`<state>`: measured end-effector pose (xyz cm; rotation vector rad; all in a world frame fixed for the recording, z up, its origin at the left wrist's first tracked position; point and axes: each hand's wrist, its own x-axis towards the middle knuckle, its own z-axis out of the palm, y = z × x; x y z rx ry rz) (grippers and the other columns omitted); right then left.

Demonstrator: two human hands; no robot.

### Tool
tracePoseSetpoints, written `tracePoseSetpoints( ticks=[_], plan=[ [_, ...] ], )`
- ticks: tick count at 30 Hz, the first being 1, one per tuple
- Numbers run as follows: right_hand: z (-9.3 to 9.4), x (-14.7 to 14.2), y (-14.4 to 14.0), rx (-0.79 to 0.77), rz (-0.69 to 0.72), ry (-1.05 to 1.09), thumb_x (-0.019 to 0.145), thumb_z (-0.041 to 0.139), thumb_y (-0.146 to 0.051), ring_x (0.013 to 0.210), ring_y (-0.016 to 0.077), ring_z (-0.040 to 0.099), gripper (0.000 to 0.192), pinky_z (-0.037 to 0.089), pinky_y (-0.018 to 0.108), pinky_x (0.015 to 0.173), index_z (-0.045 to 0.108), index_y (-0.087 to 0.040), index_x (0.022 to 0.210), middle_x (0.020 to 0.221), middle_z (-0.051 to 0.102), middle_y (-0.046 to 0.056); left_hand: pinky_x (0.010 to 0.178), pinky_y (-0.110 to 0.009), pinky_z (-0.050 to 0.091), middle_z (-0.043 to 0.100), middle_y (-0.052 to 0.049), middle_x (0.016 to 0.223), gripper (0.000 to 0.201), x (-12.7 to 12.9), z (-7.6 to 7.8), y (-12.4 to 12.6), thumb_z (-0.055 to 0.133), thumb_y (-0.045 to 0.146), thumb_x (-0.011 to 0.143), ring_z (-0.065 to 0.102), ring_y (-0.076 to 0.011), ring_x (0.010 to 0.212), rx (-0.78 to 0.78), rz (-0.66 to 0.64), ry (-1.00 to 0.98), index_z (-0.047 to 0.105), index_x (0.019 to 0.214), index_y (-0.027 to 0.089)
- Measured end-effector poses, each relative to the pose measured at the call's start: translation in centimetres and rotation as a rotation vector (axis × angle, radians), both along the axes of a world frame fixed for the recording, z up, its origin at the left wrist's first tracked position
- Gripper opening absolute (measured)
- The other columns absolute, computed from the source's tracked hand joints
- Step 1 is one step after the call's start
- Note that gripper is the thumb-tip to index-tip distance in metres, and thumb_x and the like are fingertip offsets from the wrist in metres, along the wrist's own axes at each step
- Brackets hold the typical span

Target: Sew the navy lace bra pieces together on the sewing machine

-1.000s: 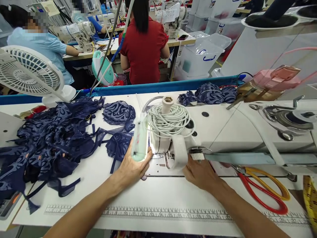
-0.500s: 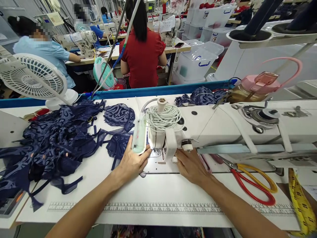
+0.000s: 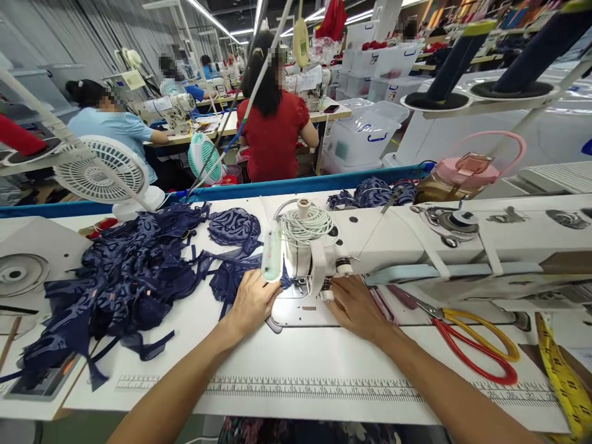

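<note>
My left hand (image 3: 254, 300) rests at the left of the sewing machine's needle plate (image 3: 305, 313), fingers closed on the edge of a navy fabric piece (image 3: 285, 277) beside the presser foot. More of that navy patterned fabric (image 3: 235, 277) lies behind the hand. Right of the needle, my right hand (image 3: 358, 306) is low under the white sewing machine (image 3: 393, 231), its fingers bent and together. Its fingertips are partly hidden behind the machine head, and what they hold, if anything, does not show.
A heap of navy garment pieces (image 3: 139, 271) covers the left side of the table. A round navy piece (image 3: 234, 226) lies behind. Red-and-yellow-handled scissors (image 3: 481, 339) and a yellow tape measure (image 3: 567, 385) lie at right. A fan (image 3: 104, 169) stands at back left; co-workers sit beyond.
The head view has tilted up and turned slightly left. Navy fabric now shows more plainly beside the presser foot. Both hands keep nearly the same places at the machine.
</note>
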<state>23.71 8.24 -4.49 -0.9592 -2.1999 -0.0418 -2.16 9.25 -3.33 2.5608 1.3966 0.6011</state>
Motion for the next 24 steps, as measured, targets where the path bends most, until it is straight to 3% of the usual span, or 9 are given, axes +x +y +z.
tracePoseSetpoints(
  ticks=[6,11,13,15,18,21,24],
  plan=[
    [-0.2,-0.1,0.3,0.003,0.041,-0.006,0.091,0.050,-0.010,0.068,0.0178,0.050,0.015,0.040,0.036,0.072,0.054,-0.020,0.080,0.074,0.059,0.004,0.079,-0.034,0.037,0.063,-0.003,0.080,0.018,-2.3,0.7,-2.6,0.056,0.021,0.092,0.053,-0.0196,0.081,-0.083,0.105,-0.130,0.064,0.077,0.019],
    [0.1,-1.4,-1.1,-0.030,0.104,-0.002,0.094,0.048,-0.013,0.062,0.0160,0.051,0.015,0.041,0.033,0.066,0.060,-0.020,0.087,0.069,0.061,0.002,0.078,-0.030,0.041,0.065,-0.001,0.076,0.020,-2.7,0.7,-5.7,0.059,0.023,0.090,0.058,-0.0168,0.076,-0.182,0.269,-0.372,0.064,0.072,0.018],
    [0.6,-3.0,-2.4,-0.196,0.171,0.033,0.095,0.047,-0.016,0.066,0.0157,0.055,0.014,0.042,0.031,0.065,0.060,-0.021,0.095,0.076,0.064,0.003,0.072,-0.026,0.044,0.065,-0.002,0.075,0.023,-2.4,0.9,-6.6,0.058,0.027,0.091,0.059,-0.0159,0.073,-0.229,0.305,-0.473,0.064,0.071,0.017],
    [1.3,-5.0,-3.8,-0.458,0.202,0.122,0.094,0.053,-0.024,0.075,0.0167,0.059,0.007,0.044,0.030,0.068,0.058,-0.022,0.097,0.084,0.064,0.003,0.067,-0.024,0.044,0.064,-0.002,0.073,0.026,-1.8,1.3,-7.2,0.056,0.031,0.091,0.059,-0.0153,0.071,-0.273,0.307,-0.549,0.063,0.071,0.017],
    [2.3,-8.1,-5.4,-0.751,0.107,0.289,0.083,0.067,-0.039,0.081,0.0191,0.058,0.024,0.046,0.030,0.070,0.054,-0.022,0.093,0.087,0.061,0.003,0.065,-0.023,0.043,0.061,-0.001,0.071,0.028,-0.9,2.2,-8.0,0.053,0.033,0.093,0.056,-0.0142,0.069,-0.326,0.267,-0.616,0.060,0.071,0.017],
    [3.4,-9.5,-6.1,-0.863,0.108,0.433,0.085,0.060,-0.036,0.079,0.0178,0.055,0.017,0.044,0.029,0.070,0.053,-0.021,0.084,0.081,0.057,0.000,0.063,-0.023,0.038,0.051,0.002,0.070,0.027,-0.5,3.5,-8.5,0.045,0.036,0.096,0.047,-0.0128,0.066,-0.376,0.234,-0.666,0.051,0.076,0.019],
    [5.1,-8.5,-6.3,-0.962,0.234,0.518,0.088,0.051,-0.031,0.074,0.0154,0.050,0.016,0.041,0.027,0.067,0.051,-0.020,0.076,0.076,0.052,-0.001,0.060,-0.023,0.032,0.040,0.004,0.069,0.032,-0.8,5.2,-8.7,0.037,0.043,0.098,0.037,-0.0128,0.063,-0.419,0.248,-0.733,0.043,0.077,0.021]
  ],
)
